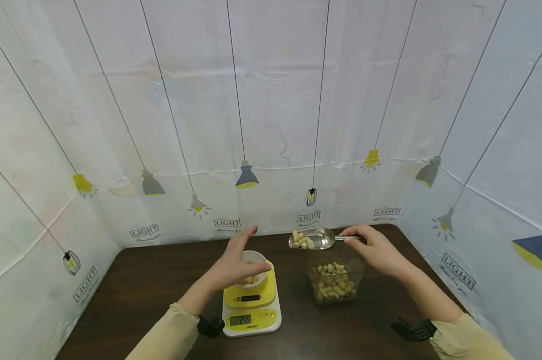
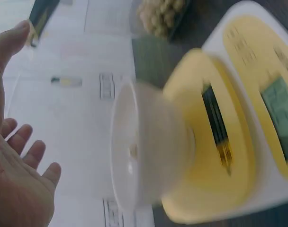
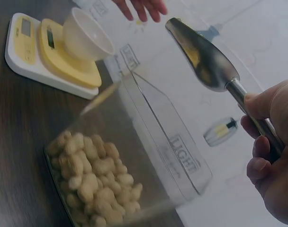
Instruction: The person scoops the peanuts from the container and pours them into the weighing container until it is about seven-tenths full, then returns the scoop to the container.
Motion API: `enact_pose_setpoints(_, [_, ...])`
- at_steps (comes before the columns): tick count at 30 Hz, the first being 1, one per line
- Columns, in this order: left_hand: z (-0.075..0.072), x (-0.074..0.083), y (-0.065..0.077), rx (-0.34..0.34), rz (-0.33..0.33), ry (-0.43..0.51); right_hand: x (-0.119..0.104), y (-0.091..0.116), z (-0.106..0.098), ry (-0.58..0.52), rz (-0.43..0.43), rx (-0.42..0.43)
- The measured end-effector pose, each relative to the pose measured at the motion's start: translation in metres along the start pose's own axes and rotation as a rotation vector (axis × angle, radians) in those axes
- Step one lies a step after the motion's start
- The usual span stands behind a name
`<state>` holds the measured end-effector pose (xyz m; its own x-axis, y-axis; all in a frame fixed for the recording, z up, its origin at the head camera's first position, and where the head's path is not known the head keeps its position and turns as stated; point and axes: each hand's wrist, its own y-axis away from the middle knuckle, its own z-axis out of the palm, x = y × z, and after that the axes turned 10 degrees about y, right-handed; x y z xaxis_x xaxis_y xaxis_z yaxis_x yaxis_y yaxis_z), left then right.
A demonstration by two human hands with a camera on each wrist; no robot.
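My right hand (image 1: pixel 379 250) grips the handle of a metal scoop (image 1: pixel 322 239), held above a clear plastic bin (image 3: pixel 153 123). Several unshelled peanuts (image 1: pixel 302 240) lie toward the scoop's tip; more peanuts (image 1: pixel 334 282) fill the lower part of the bin. My left hand (image 1: pixel 235 265) is spread, thumb and fingers apart, over a white bowl (image 2: pixel 153 146) and holds nothing. Some peanuts show inside the bowl, partly hidden by the hand in the head view. The bowl stands upright on a yellow and white kitchen scale (image 1: pixel 252 320) whose display appears to read 274.
Scale and bin stand side by side on a dark wooden table (image 1: pixel 171 275), the bin to the right. A white curtain (image 1: pixel 271 110) printed with lamps rises behind the table and along both sides. A dark band (image 1: pixel 210 326) sits on each wrist.
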<state>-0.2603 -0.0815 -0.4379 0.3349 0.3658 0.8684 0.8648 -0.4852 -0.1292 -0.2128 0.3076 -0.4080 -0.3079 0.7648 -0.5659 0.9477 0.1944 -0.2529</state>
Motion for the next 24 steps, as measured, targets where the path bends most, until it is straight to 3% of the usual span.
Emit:
enact_pose_setpoints(6, [-0.022, -0.022, 0.012, 0.036, -0.050, -0.022, -0.013, -0.010, 0.015, -0.025, -0.004, -0.022])
enact_pose_setpoints(10, [-0.028, -0.037, 0.019, 0.026, -0.043, -0.080, -0.023, -0.017, 0.023, -0.026, -0.024, -0.046])
enact_pose_setpoints(17, [-0.024, -0.062, 0.026, 0.020, -0.079, -0.081, -0.036, -0.028, 0.034, -0.014, -0.071, -0.084])
enact_pose_setpoints(24, [-0.016, -0.074, 0.028, 0.016, -0.098, -0.081, -0.042, -0.036, 0.043, -0.030, -0.088, -0.122])
